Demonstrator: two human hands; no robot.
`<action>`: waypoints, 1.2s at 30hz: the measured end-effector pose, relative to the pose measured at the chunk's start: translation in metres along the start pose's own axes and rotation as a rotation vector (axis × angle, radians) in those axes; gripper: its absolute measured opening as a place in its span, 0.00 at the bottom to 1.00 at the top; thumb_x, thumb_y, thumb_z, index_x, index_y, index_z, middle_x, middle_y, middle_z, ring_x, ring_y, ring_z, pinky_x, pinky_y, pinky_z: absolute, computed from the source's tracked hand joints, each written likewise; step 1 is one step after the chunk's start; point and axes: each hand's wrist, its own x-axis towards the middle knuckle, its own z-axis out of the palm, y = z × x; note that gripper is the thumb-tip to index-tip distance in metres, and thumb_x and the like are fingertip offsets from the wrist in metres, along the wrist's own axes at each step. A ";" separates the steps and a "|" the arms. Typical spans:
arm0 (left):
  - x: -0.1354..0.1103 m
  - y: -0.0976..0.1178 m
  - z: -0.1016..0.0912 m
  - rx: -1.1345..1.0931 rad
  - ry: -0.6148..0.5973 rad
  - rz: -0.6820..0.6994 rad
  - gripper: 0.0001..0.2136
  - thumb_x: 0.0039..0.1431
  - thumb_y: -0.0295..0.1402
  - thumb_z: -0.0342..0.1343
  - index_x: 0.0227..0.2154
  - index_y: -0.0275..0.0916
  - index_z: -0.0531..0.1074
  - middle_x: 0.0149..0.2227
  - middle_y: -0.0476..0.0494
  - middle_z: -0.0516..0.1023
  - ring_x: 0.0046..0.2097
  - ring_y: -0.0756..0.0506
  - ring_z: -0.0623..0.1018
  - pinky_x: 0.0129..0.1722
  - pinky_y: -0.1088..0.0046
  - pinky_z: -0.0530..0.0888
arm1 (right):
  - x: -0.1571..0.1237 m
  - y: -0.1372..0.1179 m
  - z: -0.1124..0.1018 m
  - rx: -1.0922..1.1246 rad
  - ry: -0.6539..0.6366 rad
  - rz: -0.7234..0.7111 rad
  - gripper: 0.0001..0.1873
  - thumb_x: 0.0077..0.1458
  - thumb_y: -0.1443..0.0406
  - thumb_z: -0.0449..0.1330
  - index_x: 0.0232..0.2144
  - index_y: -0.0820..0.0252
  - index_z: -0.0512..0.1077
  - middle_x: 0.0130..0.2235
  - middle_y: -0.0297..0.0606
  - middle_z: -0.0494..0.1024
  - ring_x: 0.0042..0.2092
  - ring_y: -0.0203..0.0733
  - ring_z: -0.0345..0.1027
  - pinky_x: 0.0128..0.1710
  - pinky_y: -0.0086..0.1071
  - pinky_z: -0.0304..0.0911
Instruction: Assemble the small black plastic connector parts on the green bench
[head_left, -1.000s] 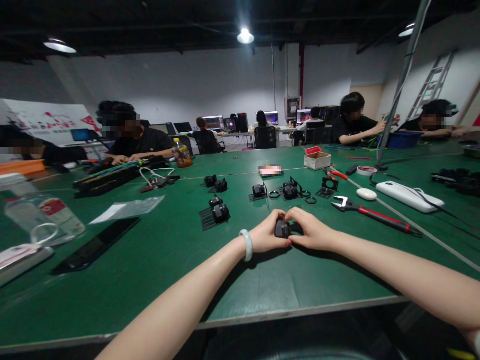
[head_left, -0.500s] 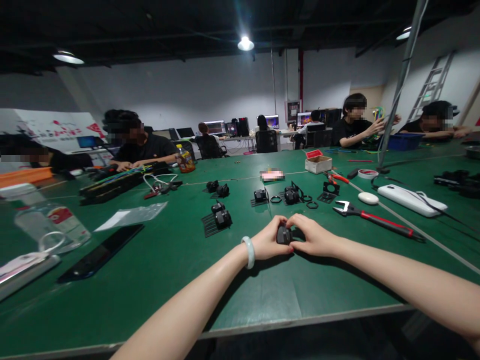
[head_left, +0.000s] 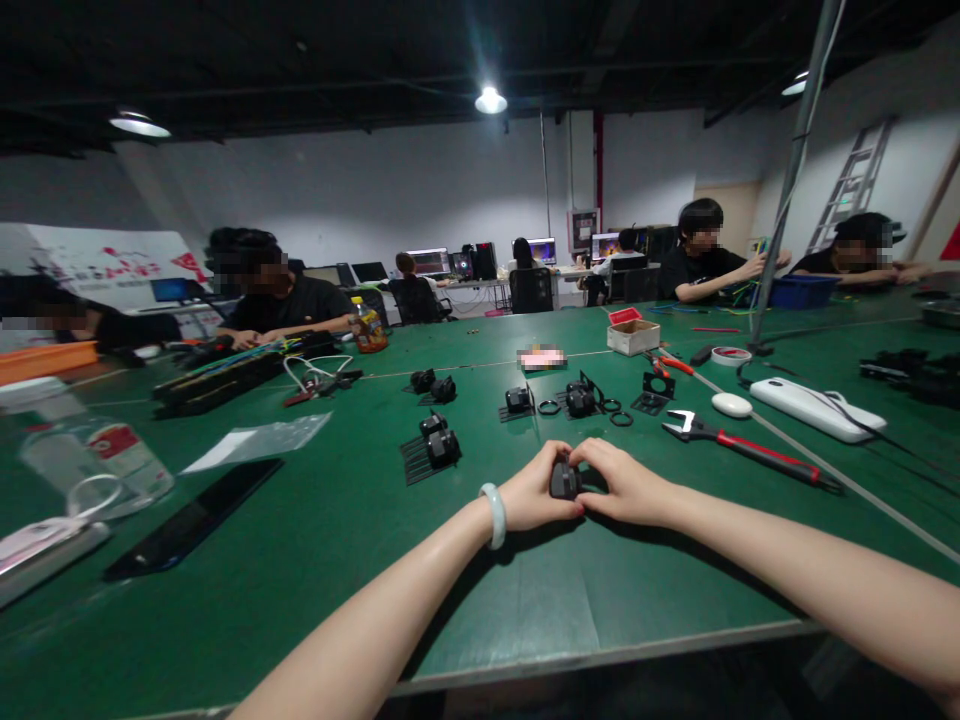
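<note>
Both of my hands meet over the green table (head_left: 315,540), closed around one small black plastic part (head_left: 564,481). My left hand (head_left: 531,494), with a pale bangle (head_left: 493,515) on the wrist, grips its left side. My right hand (head_left: 624,484) pinches its right side with thumb and fingers. Most of the part is hidden between my fingers. Just beyond my hands lie more black parts: one on a finned base (head_left: 433,448), another pair (head_left: 433,385), a small one (head_left: 517,401) and one with loose black rings (head_left: 581,400).
A red-handled adjustable wrench (head_left: 739,445) lies to the right, past it a white mouse (head_left: 731,404) and a white power strip (head_left: 817,408). A dark phone (head_left: 191,520), a clear bag (head_left: 259,438) and a plastic bottle (head_left: 90,455) lie at left. Several people work at the far side.
My hands stay closed on the black part in the same spot. Only the head camera has shifted slightly, so the scene sits a little lower in the picture.
</note>
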 end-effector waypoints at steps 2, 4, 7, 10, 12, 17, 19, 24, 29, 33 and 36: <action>-0.001 0.001 -0.001 -0.001 -0.002 0.011 0.23 0.39 0.30 0.56 0.40 0.36 0.54 0.37 0.47 0.61 0.38 0.48 0.64 0.37 0.71 0.65 | 0.000 -0.001 0.000 -0.004 -0.004 0.005 0.18 0.39 0.70 0.57 0.36 0.60 0.61 0.37 0.38 0.64 0.40 0.39 0.57 0.40 0.34 0.55; -0.001 0.001 -0.001 -0.002 -0.002 0.027 0.23 0.39 0.31 0.55 0.40 0.36 0.53 0.37 0.47 0.61 0.38 0.48 0.64 0.38 0.71 0.64 | 0.000 -0.002 -0.001 -0.008 -0.005 0.009 0.17 0.40 0.69 0.57 0.36 0.60 0.61 0.37 0.38 0.64 0.40 0.40 0.57 0.39 0.34 0.55; -0.001 0.001 -0.001 -0.005 -0.005 0.031 0.23 0.40 0.32 0.55 0.40 0.36 0.53 0.37 0.47 0.61 0.38 0.48 0.64 0.37 0.71 0.64 | -0.001 -0.003 0.000 -0.014 -0.005 0.008 0.17 0.40 0.69 0.57 0.36 0.60 0.61 0.37 0.38 0.65 0.40 0.39 0.57 0.39 0.34 0.55; -0.001 0.000 0.000 -0.011 -0.010 0.013 0.23 0.40 0.31 0.55 0.40 0.36 0.53 0.37 0.47 0.61 0.38 0.48 0.64 0.37 0.71 0.65 | -0.001 -0.002 0.000 -0.013 0.001 0.003 0.18 0.39 0.70 0.58 0.36 0.60 0.61 0.36 0.38 0.65 0.40 0.40 0.57 0.39 0.34 0.55; -0.001 -0.001 0.000 -0.015 -0.010 0.007 0.23 0.40 0.31 0.55 0.40 0.36 0.53 0.36 0.48 0.61 0.38 0.48 0.64 0.37 0.72 0.65 | -0.001 -0.001 0.000 -0.010 0.002 0.002 0.18 0.39 0.70 0.58 0.36 0.60 0.61 0.36 0.38 0.65 0.40 0.40 0.57 0.39 0.34 0.55; 0.000 -0.006 0.003 -0.017 0.002 0.015 0.23 0.40 0.32 0.55 0.40 0.37 0.53 0.36 0.48 0.61 0.37 0.48 0.65 0.36 0.72 0.65 | 0.000 -0.002 0.000 -0.007 0.011 0.009 0.17 0.39 0.69 0.58 0.36 0.60 0.61 0.36 0.38 0.65 0.38 0.40 0.58 0.38 0.34 0.56; 0.000 -0.008 0.004 -0.014 0.009 0.013 0.24 0.40 0.33 0.56 0.41 0.37 0.53 0.35 0.48 0.61 0.37 0.49 0.65 0.35 0.72 0.65 | 0.000 -0.001 -0.001 -0.005 0.015 0.008 0.18 0.38 0.70 0.58 0.36 0.60 0.61 0.36 0.38 0.65 0.38 0.40 0.58 0.38 0.34 0.56; 0.001 -0.009 0.004 -0.003 0.016 0.008 0.24 0.39 0.33 0.56 0.41 0.37 0.53 0.35 0.49 0.61 0.36 0.49 0.65 0.35 0.72 0.65 | 0.000 0.002 -0.001 -0.018 0.008 -0.005 0.18 0.38 0.70 0.59 0.35 0.60 0.62 0.36 0.37 0.65 0.39 0.40 0.58 0.38 0.34 0.55; 0.001 -0.008 0.004 0.000 0.014 0.024 0.23 0.39 0.33 0.56 0.40 0.36 0.54 0.36 0.48 0.61 0.36 0.48 0.65 0.35 0.72 0.65 | 0.001 0.002 -0.001 -0.046 0.012 -0.008 0.17 0.38 0.68 0.59 0.35 0.61 0.62 0.36 0.38 0.66 0.39 0.40 0.59 0.38 0.34 0.56; 0.001 -0.007 0.004 0.019 0.022 0.014 0.23 0.39 0.32 0.56 0.40 0.36 0.54 0.35 0.48 0.61 0.36 0.49 0.65 0.35 0.72 0.65 | 0.001 0.003 -0.002 -0.055 0.010 0.000 0.17 0.39 0.67 0.59 0.35 0.60 0.63 0.36 0.38 0.67 0.39 0.40 0.59 0.38 0.34 0.56; 0.001 -0.006 0.004 0.023 0.024 0.015 0.23 0.39 0.32 0.56 0.40 0.36 0.54 0.35 0.48 0.61 0.36 0.49 0.65 0.35 0.72 0.65 | 0.000 0.004 -0.002 -0.057 0.011 0.005 0.17 0.39 0.66 0.59 0.35 0.60 0.64 0.35 0.38 0.68 0.39 0.40 0.60 0.38 0.35 0.56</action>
